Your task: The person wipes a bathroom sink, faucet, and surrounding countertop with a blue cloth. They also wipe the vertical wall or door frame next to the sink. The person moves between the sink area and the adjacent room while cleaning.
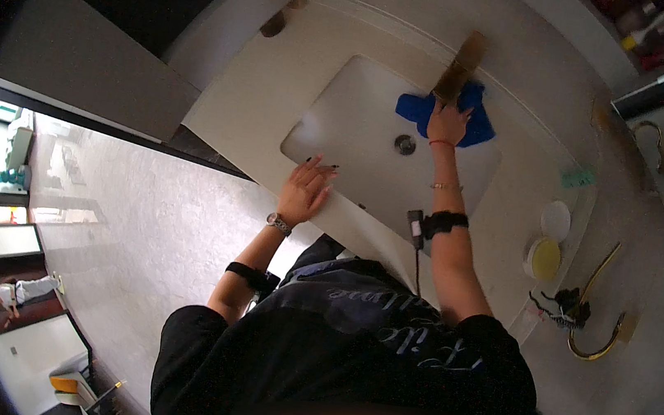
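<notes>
My right hand (448,123) lies on a bunched blue cloth (477,126) at the back rim of a white rectangular sink basin (369,109), just below a brass-coloured faucet (465,62). Its fingers reach the faucet's base; whether they grip the cloth or only press on it cannot be told. My left hand (306,189), fingers apart and holding nothing, rests at the counter's front edge near the basin's left corner. The metal drain (405,145) shows between the two hands.
On the pale countertop (243,72) at the right stand a round yellow-topped container (543,258) and a white round lid (555,220), with a green packet (578,178) behind them. Gold hooks (594,352) are beyond. Far left, a person (23,293) is seen through a doorway.
</notes>
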`<action>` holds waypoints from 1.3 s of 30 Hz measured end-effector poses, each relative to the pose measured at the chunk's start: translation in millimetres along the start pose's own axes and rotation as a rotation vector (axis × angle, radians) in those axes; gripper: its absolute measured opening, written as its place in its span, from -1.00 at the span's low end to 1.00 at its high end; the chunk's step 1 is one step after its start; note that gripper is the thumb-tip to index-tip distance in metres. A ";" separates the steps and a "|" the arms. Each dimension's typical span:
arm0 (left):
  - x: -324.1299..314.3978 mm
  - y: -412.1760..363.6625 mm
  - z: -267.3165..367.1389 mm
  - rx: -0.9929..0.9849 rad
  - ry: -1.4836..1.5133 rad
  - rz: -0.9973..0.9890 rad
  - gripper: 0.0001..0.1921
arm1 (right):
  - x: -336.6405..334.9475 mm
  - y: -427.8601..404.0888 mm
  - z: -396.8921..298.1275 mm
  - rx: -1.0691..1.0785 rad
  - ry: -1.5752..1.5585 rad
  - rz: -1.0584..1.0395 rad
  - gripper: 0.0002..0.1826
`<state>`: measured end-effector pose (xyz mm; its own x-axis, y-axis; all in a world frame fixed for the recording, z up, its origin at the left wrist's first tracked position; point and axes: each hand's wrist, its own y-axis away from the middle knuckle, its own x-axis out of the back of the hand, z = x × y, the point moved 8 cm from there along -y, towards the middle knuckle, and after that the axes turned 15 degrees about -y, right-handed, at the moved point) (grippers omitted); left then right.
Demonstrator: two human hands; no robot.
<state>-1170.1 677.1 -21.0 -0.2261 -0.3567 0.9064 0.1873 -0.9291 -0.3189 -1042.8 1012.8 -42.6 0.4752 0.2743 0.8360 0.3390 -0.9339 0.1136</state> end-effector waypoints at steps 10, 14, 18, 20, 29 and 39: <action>-11.1 2.5 -1.9 0.014 -0.024 -0.043 -0.65 | -45.1 -23.9 -159.8 0.296 -1.516 0.058 -0.37; -13.4 3.7 -0.8 -0.017 0.000 -0.066 -0.65 | -53.8 -8.8 -233.4 0.752 -0.252 0.293 -0.40; -16.3 4.3 -0.2 -0.022 0.013 -0.086 -0.64 | -100.2 -29.8 -200.5 0.646 0.044 -0.018 -0.33; -16.7 3.9 -0.2 -0.024 0.006 -0.089 -0.63 | -93.3 -41.8 -184.5 0.654 -0.059 0.024 -0.34; -13.4 -0.1 5.0 -0.054 0.070 -0.126 -0.65 | -28.6 -47.0 -82.6 0.380 -0.126 0.264 -0.35; -11.2 4.5 8.9 -0.076 0.084 -0.097 -0.63 | -66.8 -40.9 -118.1 0.428 -0.004 0.068 -0.46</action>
<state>-1158.2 677.8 -30.1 -0.3198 -0.2692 0.9085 0.0883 -0.9631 -0.2543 -1184.2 1005.6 -39.7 0.5108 0.2167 0.8320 0.6126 -0.7707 -0.1754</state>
